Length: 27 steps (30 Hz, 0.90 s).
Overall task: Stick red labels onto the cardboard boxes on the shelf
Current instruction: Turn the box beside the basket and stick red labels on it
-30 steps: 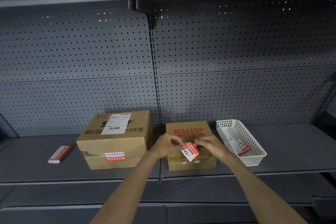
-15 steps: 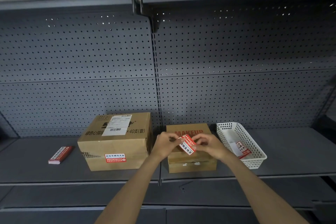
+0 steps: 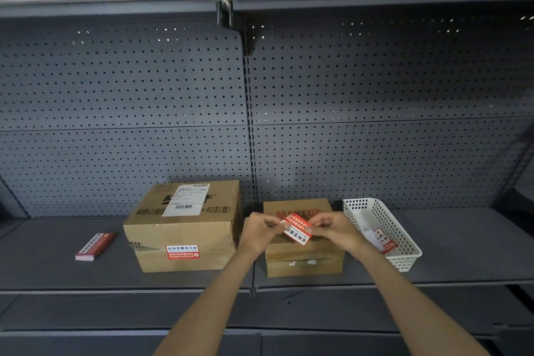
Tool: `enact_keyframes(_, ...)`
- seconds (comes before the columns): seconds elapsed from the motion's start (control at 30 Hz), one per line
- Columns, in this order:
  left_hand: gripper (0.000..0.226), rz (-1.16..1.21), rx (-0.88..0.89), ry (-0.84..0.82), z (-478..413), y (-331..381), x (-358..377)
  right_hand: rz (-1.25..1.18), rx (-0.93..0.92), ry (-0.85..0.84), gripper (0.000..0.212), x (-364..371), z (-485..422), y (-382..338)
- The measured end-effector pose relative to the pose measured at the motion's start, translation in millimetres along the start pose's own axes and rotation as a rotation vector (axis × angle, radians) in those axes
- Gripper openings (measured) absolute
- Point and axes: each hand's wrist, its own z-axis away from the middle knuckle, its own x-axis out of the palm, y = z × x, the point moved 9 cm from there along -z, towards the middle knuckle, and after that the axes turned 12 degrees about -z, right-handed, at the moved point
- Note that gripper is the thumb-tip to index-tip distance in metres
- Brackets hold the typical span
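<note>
Red label (image 3: 297, 230) sits tilted between the fingers (image 3: 275, 225), over the MAKEUP box (image 3: 303, 261). Left hand (image 3: 260, 233) pinches its left edge, right hand (image 3: 336, 230) its right.

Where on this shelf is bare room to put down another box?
Bare shelf lies right of the white basket and left of the label stack. Between large box, small box and basket it is crowded.
</note>
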Motion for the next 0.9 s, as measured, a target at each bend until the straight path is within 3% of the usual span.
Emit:
enact_keyframes(0.2, 0.040, 0.016, -0.009, 0.012, 8, 1, -1, -0.014, -0.033, 0.030, 0.014, -2, 9, 1)
enact_keyframes(0.33, 0.017, -0.081, -0.005, 0.000, 16, 4, 3, 0.027, -0.031, 0.013, 0.010, -1, 17, 2)
enact_keyframes(0.6, 0.020, -0.105, -0.006, 0.085, 36, 0, -4, 0.043, -0.018, 0.030, 0.007, 5, 36, 2)
enact_keyframes(0.73, 0.021, 0.068, -0.065, 0.019, 45, -8, 3, -0.013, -0.014, 0.052, 0.012, 5, 46, 7)
enact_keyframes(0.9, 0.041, 0.282, -0.157, 0.024, 56, -16, 16, -0.060, 0.030, 0.057, 0.016, 14, 57, 15)
